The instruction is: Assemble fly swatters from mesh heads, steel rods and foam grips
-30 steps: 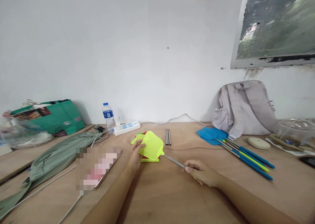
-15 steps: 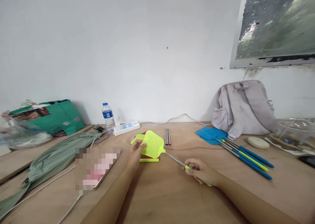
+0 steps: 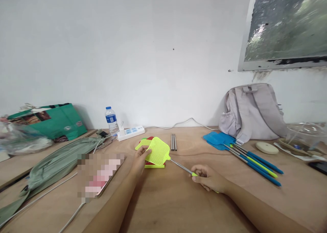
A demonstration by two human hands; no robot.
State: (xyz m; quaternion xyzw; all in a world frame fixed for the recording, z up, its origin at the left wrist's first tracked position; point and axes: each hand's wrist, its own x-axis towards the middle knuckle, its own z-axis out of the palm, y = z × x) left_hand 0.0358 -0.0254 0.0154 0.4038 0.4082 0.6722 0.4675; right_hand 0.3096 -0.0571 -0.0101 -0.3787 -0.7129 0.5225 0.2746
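A yellow-green fly swatter (image 3: pixel 163 155) lies slantwise near the middle of the plywood surface (image 3: pixel 178 205), its mesh head up-left, its metal shaft running down-right. The left hand (image 3: pixel 140 158) pinches the head's edge; the right hand (image 3: pixel 208 178) is closed round the handle. Behind stand a white wall, a grey backpack (image 3: pixel 252 113) and a water bottle (image 3: pixel 111 119), whose label is unreadable.

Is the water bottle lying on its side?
No, the water bottle stands upright by the wall, beside the white power strip.
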